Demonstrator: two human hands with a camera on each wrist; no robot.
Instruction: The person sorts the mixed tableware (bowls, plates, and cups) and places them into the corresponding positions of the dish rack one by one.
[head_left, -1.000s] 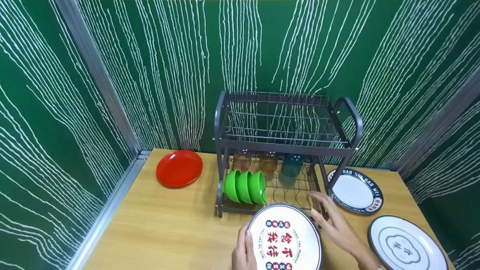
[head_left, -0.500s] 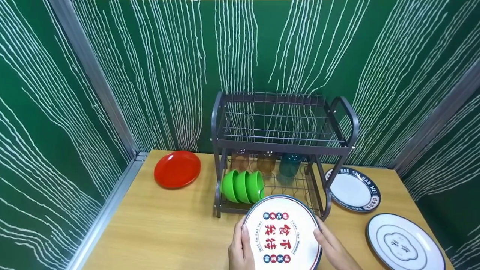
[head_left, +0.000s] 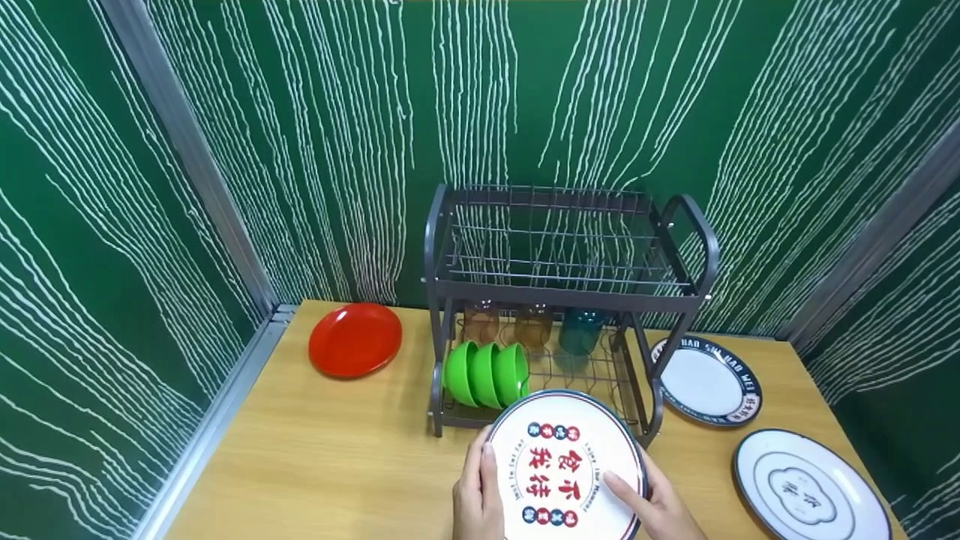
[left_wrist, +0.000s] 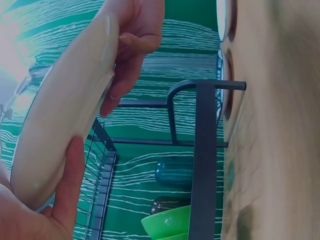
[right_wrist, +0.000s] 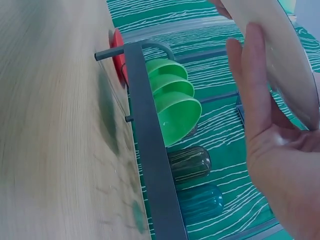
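Note:
A white plate [head_left: 559,457] with a dark blue rim and red and blue printing is held up in front of the dish rack, its printed face toward the head camera. My left hand [head_left: 478,487] grips its left edge, thumb on the front. On the opposite edge my right hand [head_left: 654,499] holds it, the thumb laid over the printed face. Both wrist views show fingers spread along the pale underside of the plate [left_wrist: 65,110], [right_wrist: 280,55]. The two-tier black dish rack [head_left: 562,295] stands just beyond it.
Three green bowls [head_left: 486,375] lean in the lower tier, with glasses [head_left: 581,330] behind them. A red plate [head_left: 355,340] lies at left. Rightward lie a blue-rimmed plate [head_left: 709,379] and a larger white plate [head_left: 814,487]. Green walls enclose the wooden table [head_left: 300,465].
My right hand has come in from beside the rack and taken hold of the plate's right edge; its thumb has since moved onto the printed face. The left hand keeps its grip.

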